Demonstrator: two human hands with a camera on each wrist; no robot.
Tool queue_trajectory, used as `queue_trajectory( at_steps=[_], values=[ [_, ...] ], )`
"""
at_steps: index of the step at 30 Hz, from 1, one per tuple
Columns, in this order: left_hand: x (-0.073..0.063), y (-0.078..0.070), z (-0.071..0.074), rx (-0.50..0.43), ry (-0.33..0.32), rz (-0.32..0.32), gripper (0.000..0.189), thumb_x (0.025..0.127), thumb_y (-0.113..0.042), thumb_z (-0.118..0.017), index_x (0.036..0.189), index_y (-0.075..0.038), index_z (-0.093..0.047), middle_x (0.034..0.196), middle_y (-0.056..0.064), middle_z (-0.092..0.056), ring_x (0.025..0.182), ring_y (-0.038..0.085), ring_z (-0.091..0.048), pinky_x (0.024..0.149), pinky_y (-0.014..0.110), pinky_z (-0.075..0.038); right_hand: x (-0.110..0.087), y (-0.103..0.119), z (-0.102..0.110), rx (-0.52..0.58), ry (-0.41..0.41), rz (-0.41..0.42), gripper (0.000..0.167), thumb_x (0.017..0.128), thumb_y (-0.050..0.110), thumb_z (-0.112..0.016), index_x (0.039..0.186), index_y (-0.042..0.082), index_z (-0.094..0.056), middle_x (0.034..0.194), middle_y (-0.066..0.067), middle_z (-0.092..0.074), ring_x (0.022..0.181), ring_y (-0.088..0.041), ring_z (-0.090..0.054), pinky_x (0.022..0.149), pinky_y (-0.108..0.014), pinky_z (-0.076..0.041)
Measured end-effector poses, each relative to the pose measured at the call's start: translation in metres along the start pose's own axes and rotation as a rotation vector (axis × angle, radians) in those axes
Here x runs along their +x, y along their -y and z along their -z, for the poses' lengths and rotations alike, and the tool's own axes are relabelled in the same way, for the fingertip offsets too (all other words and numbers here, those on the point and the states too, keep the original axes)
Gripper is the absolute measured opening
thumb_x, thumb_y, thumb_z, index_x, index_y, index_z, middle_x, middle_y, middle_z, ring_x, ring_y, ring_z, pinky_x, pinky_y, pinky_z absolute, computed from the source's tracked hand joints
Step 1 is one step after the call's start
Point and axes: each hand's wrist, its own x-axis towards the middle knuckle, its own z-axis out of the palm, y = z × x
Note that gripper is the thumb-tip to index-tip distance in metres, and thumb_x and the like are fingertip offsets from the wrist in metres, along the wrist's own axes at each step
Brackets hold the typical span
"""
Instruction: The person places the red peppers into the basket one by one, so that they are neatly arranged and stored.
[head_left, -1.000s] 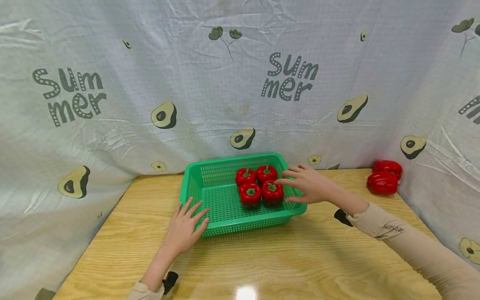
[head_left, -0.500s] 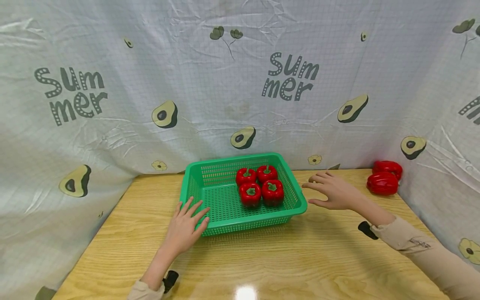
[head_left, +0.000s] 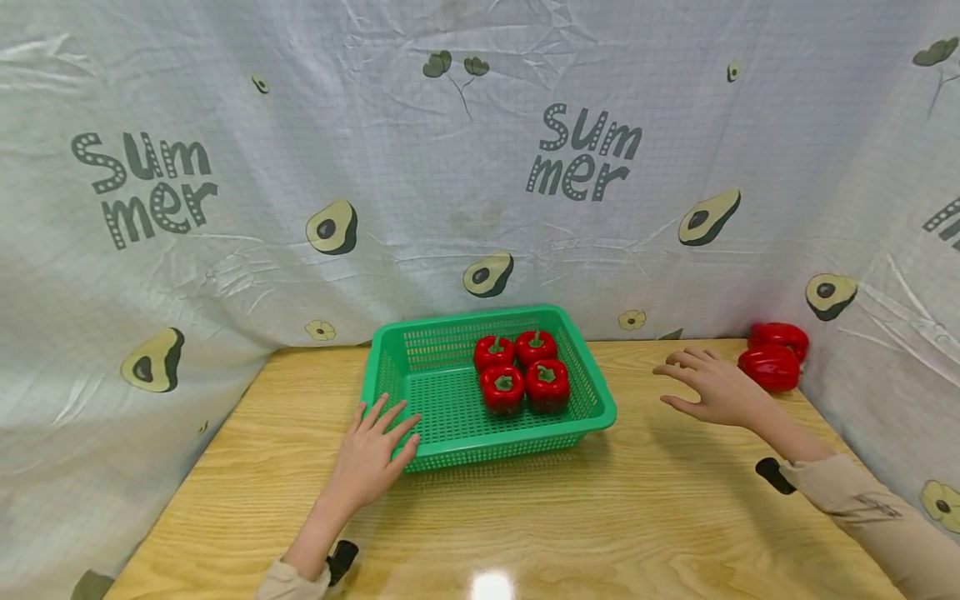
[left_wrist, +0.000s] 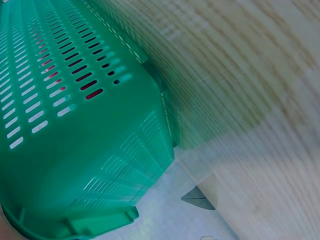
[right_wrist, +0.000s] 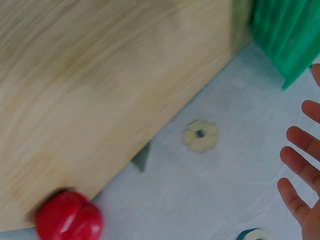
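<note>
Several red bell peppers (head_left: 547,387) with green stems stand upright, grouped in the right half of a green plastic basket (head_left: 498,443). My left hand (head_left: 362,460) rests with spread fingers on the rim at the basket's near left corner. In the left wrist view the slotted basket wall (left_wrist: 60,165) fills the left side. My right hand (head_left: 712,387) hovers over the table to the right of the basket, holding nothing, its fingers loosely extended. Just beyond it, two more red bell peppers lie on their sides; the nearer pepper (head_left: 771,369) is partly overlapped by the hand.
The wooden table (head_left: 570,525) meets a pale printed cloth (head_left: 420,242) hung along the back and both sides. The farther loose pepper (head_left: 783,336) lies close to the cloth at the back right corner.
My right hand has moved right, from over the basket's right rim beside the peppers to near the two loose peppers. The left hand and the basket stay put.
</note>
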Motion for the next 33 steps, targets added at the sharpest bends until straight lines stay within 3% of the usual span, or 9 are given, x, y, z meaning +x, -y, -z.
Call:
queue_trajectory(
  at_steps=[6,15,21,33],
  values=[
    [0.000,0.000,0.000,-0.004,-0.027,-0.015,0.035,0.087,-0.031,-0.052,0.117,-0.015,-0.061,0.127,0.013,-0.053,0.127,0.037,-0.036,0.104,0.058,-0.023,-0.023,-0.021,-0.007,-0.028,-0.005,-0.083,0.038,0.062,0.022,-0.076,0.095,0.008,-0.065,0.088,-0.006,-0.060,0.085,-0.025,-0.055,0.071,-0.046,-0.046],
    [-0.001,0.000,0.001,0.003,-0.003,-0.008,0.036,0.087,-0.032,-0.052,0.117,-0.016,-0.061,0.127,0.014,-0.052,0.128,0.037,-0.035,0.105,0.057,-0.022,-0.052,-0.056,-0.018,-0.099,-0.047,-0.140,0.036,0.063,0.020,-0.072,0.094,0.004,-0.063,0.085,-0.009,-0.058,0.080,-0.027,-0.052,0.061,-0.039,-0.040],
    [-0.001,0.000,0.001,0.004,-0.001,-0.007,0.036,0.088,-0.033,-0.050,0.117,-0.015,-0.060,0.127,0.014,-0.052,0.128,0.037,-0.035,0.105,0.057,-0.022,-0.064,-0.072,-0.017,-0.103,-0.065,-0.225,0.035,0.064,0.017,-0.070,0.094,0.003,-0.062,0.088,-0.014,-0.058,0.083,-0.031,-0.050,0.064,-0.045,-0.038],
    [-0.001,0.000,0.002,0.001,-0.002,-0.009,0.036,0.088,-0.034,-0.050,0.118,-0.016,-0.060,0.127,0.013,-0.052,0.128,0.037,-0.035,0.105,0.057,-0.023,-0.087,-0.095,-0.014,-0.112,0.092,-0.458,0.052,0.063,0.018,-0.073,0.105,-0.003,-0.049,0.102,-0.025,-0.047,0.095,-0.042,-0.038,0.070,-0.062,-0.032]
  ],
)
